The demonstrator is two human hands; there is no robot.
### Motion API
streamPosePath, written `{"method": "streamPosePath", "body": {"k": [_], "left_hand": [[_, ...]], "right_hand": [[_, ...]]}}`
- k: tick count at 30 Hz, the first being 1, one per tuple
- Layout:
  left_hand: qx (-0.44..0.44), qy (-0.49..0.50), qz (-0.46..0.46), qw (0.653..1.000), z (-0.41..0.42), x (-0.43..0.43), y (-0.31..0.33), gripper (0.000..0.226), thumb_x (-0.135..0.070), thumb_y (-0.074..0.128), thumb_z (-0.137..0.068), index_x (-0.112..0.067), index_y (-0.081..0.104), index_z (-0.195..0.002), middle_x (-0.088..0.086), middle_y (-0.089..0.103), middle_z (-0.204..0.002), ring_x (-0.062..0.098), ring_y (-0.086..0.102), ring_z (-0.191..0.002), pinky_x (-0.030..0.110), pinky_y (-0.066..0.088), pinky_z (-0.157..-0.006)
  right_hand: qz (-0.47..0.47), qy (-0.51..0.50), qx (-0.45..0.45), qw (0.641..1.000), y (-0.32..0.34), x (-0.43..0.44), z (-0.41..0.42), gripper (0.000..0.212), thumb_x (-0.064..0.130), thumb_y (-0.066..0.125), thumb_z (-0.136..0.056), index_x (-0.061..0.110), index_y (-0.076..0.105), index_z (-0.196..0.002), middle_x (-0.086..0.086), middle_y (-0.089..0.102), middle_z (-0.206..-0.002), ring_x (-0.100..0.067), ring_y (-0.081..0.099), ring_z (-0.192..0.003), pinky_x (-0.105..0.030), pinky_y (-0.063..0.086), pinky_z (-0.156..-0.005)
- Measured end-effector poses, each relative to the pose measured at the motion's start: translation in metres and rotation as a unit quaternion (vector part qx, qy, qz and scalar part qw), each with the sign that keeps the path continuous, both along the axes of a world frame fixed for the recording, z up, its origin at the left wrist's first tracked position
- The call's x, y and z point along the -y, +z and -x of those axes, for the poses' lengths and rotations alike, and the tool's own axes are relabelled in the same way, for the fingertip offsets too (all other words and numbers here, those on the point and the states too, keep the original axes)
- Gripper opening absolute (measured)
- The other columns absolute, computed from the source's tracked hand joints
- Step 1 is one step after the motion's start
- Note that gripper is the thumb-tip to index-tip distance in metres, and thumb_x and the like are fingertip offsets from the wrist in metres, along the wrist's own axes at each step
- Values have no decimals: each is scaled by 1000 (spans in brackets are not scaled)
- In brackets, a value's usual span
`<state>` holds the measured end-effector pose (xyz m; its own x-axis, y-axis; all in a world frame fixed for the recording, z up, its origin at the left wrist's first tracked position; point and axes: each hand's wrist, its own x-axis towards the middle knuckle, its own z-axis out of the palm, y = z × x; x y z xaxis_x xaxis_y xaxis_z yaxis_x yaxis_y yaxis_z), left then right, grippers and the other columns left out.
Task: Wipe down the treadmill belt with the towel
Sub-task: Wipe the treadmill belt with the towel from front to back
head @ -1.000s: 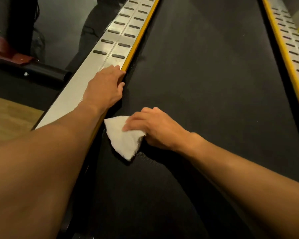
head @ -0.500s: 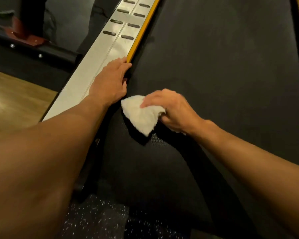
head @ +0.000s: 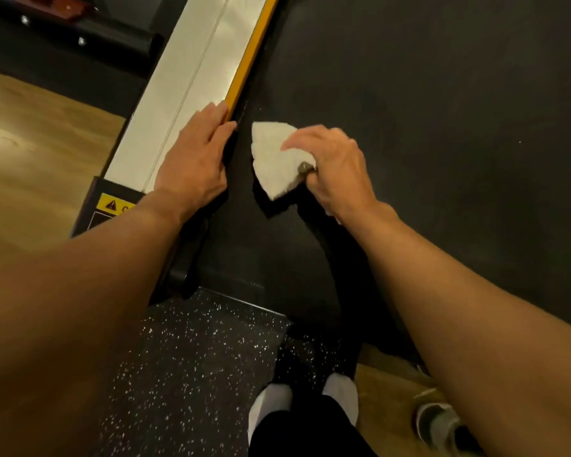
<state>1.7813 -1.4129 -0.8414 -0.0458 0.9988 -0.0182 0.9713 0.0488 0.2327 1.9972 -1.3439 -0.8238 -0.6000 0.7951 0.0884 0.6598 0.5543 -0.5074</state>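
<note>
While leaning over the rear end of the treadmill belt (head: pixel 409 127), looking down on a dark, matte surface running away up and to the right, with its back edge showing just above the speckled floor mat (head: pixel 185 357). Taking in the silver side rail (head: pixel 192 70) next, running along the left of the belt, with the yellow strip (head: pixel 254 51) edging it on the belt side. Bracing on that rail with the left hand (head: pixel 192 159): lying flat, fingers straight and close together, fingertips reaching the yellow strip, gripping nothing. Pressing the towel (head: pixel 274 166) onto the belt with the right hand (head: pixel 337 166), fingers curled over the folded white wad and pinning it down, thumb hard to make out. Finding the towel on the belt's left margin, just beside the rail, near the left hand but apart from it, and close to the back end. Judging the step in hand as the wiping itself, working the near left corner of the belt. Judging plenty left to do, going by all that bare belt stretching off to the right, though failing to tell wiped from unwiped in this light. Calling next for firm downward pressure through those curled fingers and a sweep across toward the right side, minding the gap by the yellow strip to avoid snagging cloth. Spotting, smallest of all, the yellow warning label (head: pixel 112 204) at the rail's end, partly hidden behind the left forearm
</note>
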Motion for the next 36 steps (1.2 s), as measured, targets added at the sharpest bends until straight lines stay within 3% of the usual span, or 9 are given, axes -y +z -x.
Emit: {"method": "streamPosePath", "body": {"k": [3,10,16,19,23,27,30,32,36], "left_hand": [[-31,-23,10,999,1,0,-2,60,-17,57,-93,-5,35,-147,14,16,-159,33,13,-147,37,9,-119],[-55,-21,-1,998,0,-1,-5,60,-9,58,-90,-4,36,-146,18,19,-158,36,17,-146,41,12,-119],[-56,-23,1,998,0,-2,2,60,-18,52,-95,-6,30,-149,17,15,-160,33,11,-148,39,5,-120],[-64,-23,9,998,0,-3,2,59,-19,51,-96,-8,30,-150,15,13,-160,32,8,-148,36,0,-119],[-89,-39,31,995,0,-6,5,58,-18,55,-93,-3,35,-146,21,12,-159,38,9,-147,43,1,-120],[-79,15,80,994,-20,-11,10,63,-17,63,-87,1,39,-142,25,10,-158,43,6,-146,50,3,-119],[-60,97,109,987,-47,-21,15,49,-20,56,-92,6,46,-132,26,7,-158,43,4,-146,49,5,-119],[-55,139,140,979,-60,-31,20,45,-24,50,-95,5,48,-129,25,4,-158,42,1,-146,48,5,-120],[-75,100,152,980,-80,-39,25,56,-30,50,-94,-5,36,-142,25,9,-157,40,7,-146,52,6,-119]], "right_hand": [[9,-5,51,999,-10,-13,15,55,-3,56,-76,29,62,-121,6,56,-132,-23,51,-114,-38,36,-96],[15,98,4,995,-18,73,-44,52,10,40,-69,20,70,-109,0,64,-122,-23,56,-106,-32,32,-83],[7,-52,-4,999,4,5,2,64,-10,54,-60,25,68,-112,4,63,-120,-23,57,-101,-37,41,-85],[13,-43,56,997,-6,-2,21,60,-9,55,-68,29,66,-114,6,61,-121,-23,53,-102,-35,36,-85],[4,-6,3,1000,-18,60,-19,48,0,49,-67,20,70,-106,-2,65,-116,-27,55,-98,-37,36,-78],[55,34,32,997,-10,98,-65,59,-3,69,-56,22,70,-109,1,64,-122,-21,50,-105,-31,30,-82],[50,-22,30,998,5,59,-65,66,-7,58,-53,22,69,-110,0,65,-121,-26,56,-105,-26,27,-84],[63,-58,34,996,8,26,-59,67,-14,57,-56,20,69,-112,-1,64,-122,-27,56,-108,-35,34,-90],[66,-46,27,996,-5,45,-64,54,0,48,-63,21,70,-108,0,65,-119,-25,55,-104,-38,39,-84]]}}
